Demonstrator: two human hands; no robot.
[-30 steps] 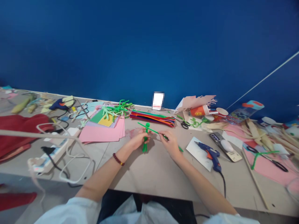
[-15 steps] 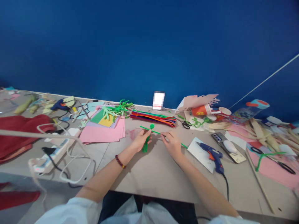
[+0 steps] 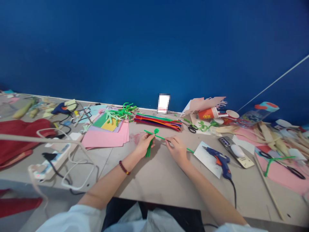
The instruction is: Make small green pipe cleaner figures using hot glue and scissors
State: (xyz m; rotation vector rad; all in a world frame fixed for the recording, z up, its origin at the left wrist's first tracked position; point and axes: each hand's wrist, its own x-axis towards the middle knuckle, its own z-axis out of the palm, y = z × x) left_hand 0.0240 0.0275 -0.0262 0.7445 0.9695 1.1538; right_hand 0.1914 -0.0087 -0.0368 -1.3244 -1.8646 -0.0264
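Green figure (image 3: 149, 149) pinched in left hand (image 3: 144, 144), over the table (image 3: 154, 183); right hand (image 3: 177, 149) pinches the stem (image 3: 160, 137) crossing it. Round top (image 3: 156, 131) formed; stem looks unwrapped, both ends loose. Pipe cleaners (image 3: 158, 123) behind, glue gun (image 3: 220, 155) to the right.

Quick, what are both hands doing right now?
Left hand: closed, holding the green figure.
Right hand: closed, holding a green pipe cleaner.

Wears a pale bluish-white top (image 3: 158, 221) with loose sleeves (image 3: 70, 219) ending near the elbows, leaving both forearms (image 3: 102, 191) bare, over very dark legwear (image 3: 187, 219). Has a dark red beaded bracelet (image 3: 122, 166), touched with yellow, around the left wrist (image 3: 130, 162).
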